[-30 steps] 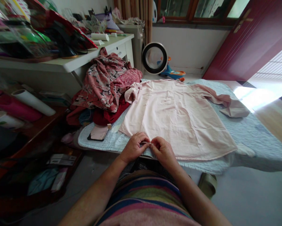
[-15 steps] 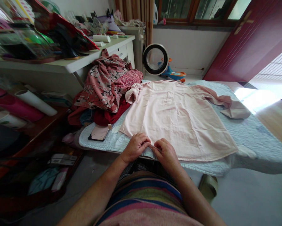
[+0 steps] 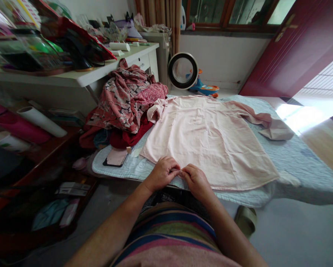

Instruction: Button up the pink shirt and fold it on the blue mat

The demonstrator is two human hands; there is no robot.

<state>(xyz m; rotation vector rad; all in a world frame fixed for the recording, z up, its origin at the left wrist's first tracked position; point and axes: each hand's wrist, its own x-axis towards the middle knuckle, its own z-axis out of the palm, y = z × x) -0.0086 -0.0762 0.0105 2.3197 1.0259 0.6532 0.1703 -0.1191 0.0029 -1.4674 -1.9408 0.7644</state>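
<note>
A pale pink long-sleeved shirt [image 3: 205, 141] lies spread out, its bottom hem towards me, on a light blue quilted cover [image 3: 302, 163]. At the near hem, my left hand [image 3: 164, 172] pinches the shirt's edge between thumb and fingers. Close beside it, my right hand [image 3: 194, 179] grips the same edge, the fingertips of both hands almost meeting. One sleeve reaches out to the right; the other is bunched on the left against a heap of clothes [image 3: 124, 96]. The bit of hem between my fingers is mostly hidden.
A phone in a pink case [image 3: 116, 157] lies on the cover's left corner. Left stands a cluttered white desk [image 3: 80, 78]. Beyond the shirt are a round fan [image 3: 183, 70] and a blue-orange toy [image 3: 203, 87]. A green slipper [image 3: 246, 221] is on the floor.
My right hand has shifted slightly left along the hem, so the two hands' fingertips are closer together. The shirt otherwise lies as before.
</note>
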